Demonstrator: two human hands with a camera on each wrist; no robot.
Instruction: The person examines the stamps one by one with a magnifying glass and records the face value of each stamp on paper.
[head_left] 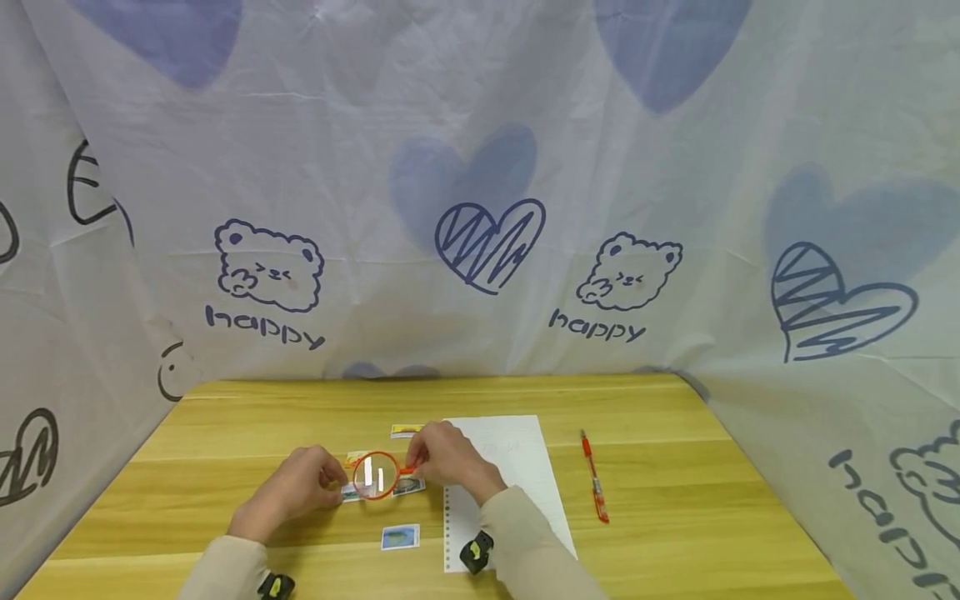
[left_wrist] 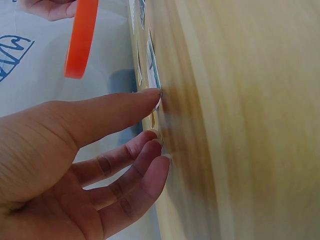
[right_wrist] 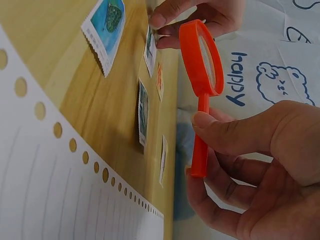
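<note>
My right hand point(head_left: 448, 454) holds an orange-red magnifying glass point(right_wrist: 201, 62) by its handle, thumb on one side and fingers on the other. The round lens hovers above several postage stamps lying on the wooden table. My left hand point(left_wrist: 65, 150) rests at the left end of one stamp point(left_wrist: 152, 65); its thumb tip touches that stamp while the other fingers bend loosely beside it, a gap showing between. Another stamp point(head_left: 408, 486) lies under the handle, and a yellow one point(head_left: 357, 457) behind the lens. A blue stamp point(head_left: 401, 537) with perforated edges lies closer to me.
A lined loose-leaf sheet point(head_left: 517, 467) with punched holes lies under my right forearm. Right of it is a red pen point(head_left: 594, 475). Another yellow stamp point(head_left: 405, 431) is farther back. A white curtain point(head_left: 480, 333) with printed hearts and bears hangs behind the table point(head_left: 675, 542).
</note>
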